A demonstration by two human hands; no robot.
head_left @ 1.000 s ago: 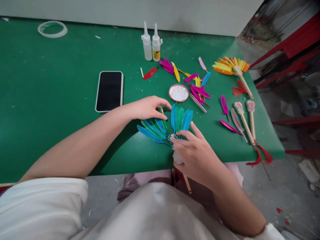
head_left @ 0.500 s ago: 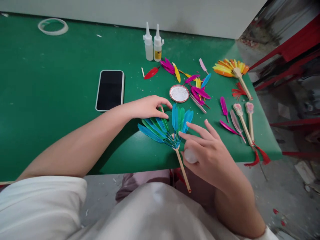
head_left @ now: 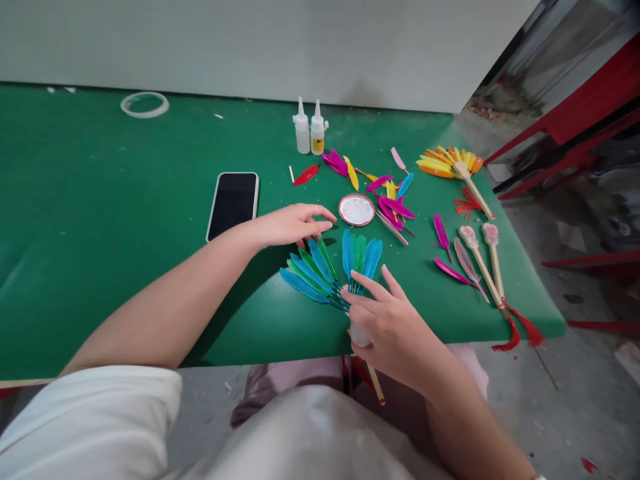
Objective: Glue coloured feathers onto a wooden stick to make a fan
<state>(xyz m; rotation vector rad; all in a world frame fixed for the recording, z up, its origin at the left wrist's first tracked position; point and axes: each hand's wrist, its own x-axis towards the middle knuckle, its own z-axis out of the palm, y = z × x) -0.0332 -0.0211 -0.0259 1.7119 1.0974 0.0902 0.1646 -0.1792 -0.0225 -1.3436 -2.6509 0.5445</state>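
Note:
A half-made fan of blue and green feathers (head_left: 330,270) lies on the green table (head_left: 125,220) near its front edge, its wooden stick (head_left: 375,385) sticking out over the edge. My left hand (head_left: 293,223) rests flat on the upper left feathers with fingers stretched out. My right hand (head_left: 387,323) presses its fingertips on the base of the feathers. A small white object (head_left: 358,335) is tucked in its palm; I cannot make out what it is.
A black phone (head_left: 233,202) lies left of the fan. Behind it are a round lid with white glue (head_left: 357,209), two glue bottles (head_left: 310,128), loose pink, yellow and red feathers (head_left: 395,193), a finished yellow-orange fan (head_left: 450,163), bare sticks (head_left: 483,263) and a tape ring (head_left: 145,105).
My right hand lifted off to the right half a second ago and has come back onto the feather base. The view has tilted up a little. My left hand stays on the feathers.

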